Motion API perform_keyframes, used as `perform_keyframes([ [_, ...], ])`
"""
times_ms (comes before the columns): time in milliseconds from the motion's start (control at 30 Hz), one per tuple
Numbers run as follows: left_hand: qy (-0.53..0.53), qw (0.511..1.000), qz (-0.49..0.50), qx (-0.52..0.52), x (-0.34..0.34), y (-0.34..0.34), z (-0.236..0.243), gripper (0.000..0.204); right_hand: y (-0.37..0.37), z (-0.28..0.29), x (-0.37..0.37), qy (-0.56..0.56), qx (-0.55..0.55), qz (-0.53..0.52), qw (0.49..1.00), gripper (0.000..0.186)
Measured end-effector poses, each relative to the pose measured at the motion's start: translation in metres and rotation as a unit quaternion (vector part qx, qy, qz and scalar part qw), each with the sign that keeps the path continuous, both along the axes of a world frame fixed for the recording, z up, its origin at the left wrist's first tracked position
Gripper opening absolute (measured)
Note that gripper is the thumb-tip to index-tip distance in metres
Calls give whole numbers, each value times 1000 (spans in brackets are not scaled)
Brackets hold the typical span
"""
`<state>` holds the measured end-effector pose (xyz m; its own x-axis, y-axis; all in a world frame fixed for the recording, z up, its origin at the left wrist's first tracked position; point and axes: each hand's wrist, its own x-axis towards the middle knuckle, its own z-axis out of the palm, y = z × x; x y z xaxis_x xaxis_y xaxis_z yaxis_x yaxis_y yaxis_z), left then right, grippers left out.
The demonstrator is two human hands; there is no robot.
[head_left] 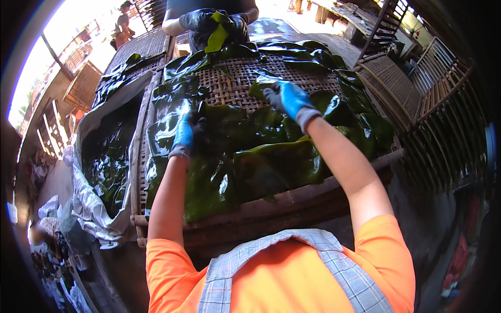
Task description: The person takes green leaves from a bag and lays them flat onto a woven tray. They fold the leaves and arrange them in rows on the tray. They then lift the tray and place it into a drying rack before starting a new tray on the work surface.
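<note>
Large, wet, dark green leaf-like sheets (pixel 276 161) lie overlapping on a woven cane rack (pixel 232 83). My right hand (pixel 291 100), in a blue glove with dark fingers, reaches to the far middle of the rack. Its fingers are closed at the edge of a smaller green sheet (pixel 261 83), beside the bare weave. At the left side, my left hand (pixel 186 133), gloved alike, touches the sheets. Its dark fingers blend into them, so their grip is unclear. Across the rack, another person's dark-gloved hands (pixel 209 22) hold a bright green sheet (pixel 217 37).
A white sack (pixel 86 193) full of similar green sheets stands against the rack's left side. A second woven rack (pixel 141 44) is at the far left. Bamboo frames (pixel 438 78) stand at the right. A wooden rail (pixel 292 198) edges the rack near me.
</note>
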<state>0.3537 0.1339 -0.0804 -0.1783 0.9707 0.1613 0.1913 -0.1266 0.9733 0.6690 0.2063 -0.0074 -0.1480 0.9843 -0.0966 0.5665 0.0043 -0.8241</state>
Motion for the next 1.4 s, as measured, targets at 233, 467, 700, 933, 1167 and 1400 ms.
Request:
perform_keyframes([
  [233,219,971,89,26,89,-61,105,39,32,7,32,-306,32,-47,950,77],
  [467,49,998,37,24,126,-32,32,43,64,-3,14,-191,-40,-44,980,65],
  [700,43,999,-18,-6,239,-46,72,34,41,-22,-18,-171,13,-48,984,81],
  [933,120,984,128,14,221,-60,75,34,73,-12,7,-42,212,49,975,37],
  [1167,52,987,120,97,198,-39,91,67,85,89,59,11,302,433,849,35],
  [1400,-180,963,-201,22,240,-14,134,86,15,164,77,74,-71,515,851,25],
])
